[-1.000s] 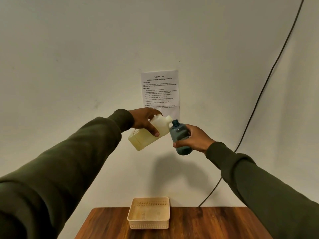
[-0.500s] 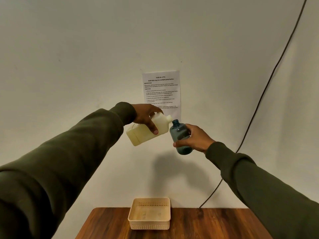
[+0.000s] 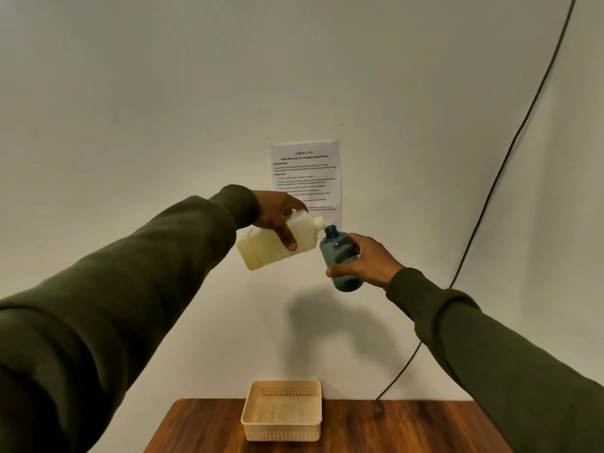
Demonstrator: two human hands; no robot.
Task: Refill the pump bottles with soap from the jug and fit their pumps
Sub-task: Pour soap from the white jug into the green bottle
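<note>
**Jug tipped at the mouth of the blue bottle**

While both arms in dark green sleeves reach forward and up, the wooden table (image 3: 376,426) lies lowest and nearest in the view, and on its far edge stands a cream basket (image 3: 281,434) with a perforated wall. Well above the basket, the left hand (image 3: 277,214) grips the jug (image 3: 261,250) from the top, with the thumb curled down over its side; the jug is tilted, its spout lower than the fingers and pointing to the right. Yellowish soap fills its lower part. Just beside the spout is the open mouth of the blue pump bottle (image 3: 338,253), which leans a little to the left. The right hand (image 3: 369,259) holds this bottle, fingers wrapped round its body and thumb below them near its base. Behind the fingers of both hands, a printed sheet (image 3: 305,178) is fixed on the pale wall, and a dark cable (image 3: 490,197) runs down the wall to the right of the right hand.
</note>
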